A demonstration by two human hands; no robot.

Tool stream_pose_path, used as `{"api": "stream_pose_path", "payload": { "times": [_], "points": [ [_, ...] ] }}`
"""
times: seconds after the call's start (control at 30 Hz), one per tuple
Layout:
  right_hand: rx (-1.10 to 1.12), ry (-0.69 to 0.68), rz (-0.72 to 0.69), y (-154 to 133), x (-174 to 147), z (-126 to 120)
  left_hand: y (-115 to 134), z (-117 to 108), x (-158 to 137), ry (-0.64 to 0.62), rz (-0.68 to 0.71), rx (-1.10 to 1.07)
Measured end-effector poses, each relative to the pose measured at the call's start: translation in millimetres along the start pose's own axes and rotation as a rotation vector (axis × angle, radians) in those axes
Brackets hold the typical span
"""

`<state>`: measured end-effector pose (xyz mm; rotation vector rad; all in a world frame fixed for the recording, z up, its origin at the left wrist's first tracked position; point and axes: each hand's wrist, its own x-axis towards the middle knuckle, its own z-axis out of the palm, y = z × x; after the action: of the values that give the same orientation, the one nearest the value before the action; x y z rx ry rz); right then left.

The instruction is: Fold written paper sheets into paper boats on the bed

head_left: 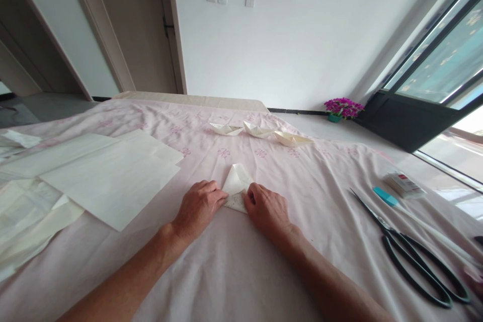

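A small piece of folded paper (237,179) lies on the pink cloth between my hands, its pointed end facing away from me. Its near part is speckled with faint print. My left hand (202,207) pinches the left edge of the paper with curled fingers. On the opposite edge, my right hand (267,211) is closed, with thumb and fingers pressed together. Both hands partly cover the paper's sides. Beyond them stand three folded paper boats in a row: one on the left (227,130), one in the middle (258,130) and one on the right (291,139).
Large paper sheets (113,181) and crumpled paper (26,221) spread over the left side of the cloth (181,271). At right lie black-handled scissors (405,249), a blue-tipped tool (385,196) and a small pack (404,184). A potted purple plant (343,109) stands by the wall.
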<state>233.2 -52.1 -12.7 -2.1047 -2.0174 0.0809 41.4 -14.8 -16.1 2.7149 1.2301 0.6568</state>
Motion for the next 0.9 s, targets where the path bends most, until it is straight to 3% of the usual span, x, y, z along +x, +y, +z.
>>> {"api": "stream_pose_path", "payload": {
  "times": [0.13,0.33,0.6,0.9],
  "points": [
    [0.004,0.019,0.004,0,-1,1,-2,2,2,0.005,0.052,-0.017],
    [0.064,0.047,0.010,3,-2,1,-15,20,3,-0.035,0.235,-0.116],
    [0.150,0.061,0.029,7,-1,4,-16,23,0,-0.158,0.242,-0.100],
    [0.176,0.024,-0.036,11,-3,-4,-9,18,-2,-0.174,0.263,-0.011]
  ]
}}
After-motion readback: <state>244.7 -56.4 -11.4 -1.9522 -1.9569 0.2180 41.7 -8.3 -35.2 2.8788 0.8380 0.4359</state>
